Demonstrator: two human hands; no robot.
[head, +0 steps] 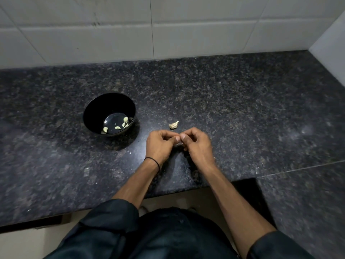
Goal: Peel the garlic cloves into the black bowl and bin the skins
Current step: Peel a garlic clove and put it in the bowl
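Black, speckled stone makes up the table (242, 109), and the black bowl (104, 105) stands on it, well out from the tiled wall. A handful of peeled cloves (117, 127) already lie in the bottom of the bowl. To the right of the bowl and a little nearer to me, my left hand (160, 144) and right hand (197, 144) meet knuckle to knuckle. Both have their fingers curled and their thumb tips together, pinching one small clove (179, 143) between them. Only a pale sliver of it shows under my thumbs, so I cannot tell how much skin is off. Another unpeeled piece of garlic (174, 125) sits on the table right of the bowl, about level with its near rim.

What worries me most is the grip. The clove is tiny and I judge it turns slick once bare, so a hard pull with my nails could send it shooting off across the table instead of into the bowl. The skin is light and flaky, and bits may drop onto the dark speckle right of the bowl, where they are hard to find. Some could ride along with the clove into the bowl. I see no bin from here, so the scraps will have to be gathered and carried, and loose flakes could be lost on the way.
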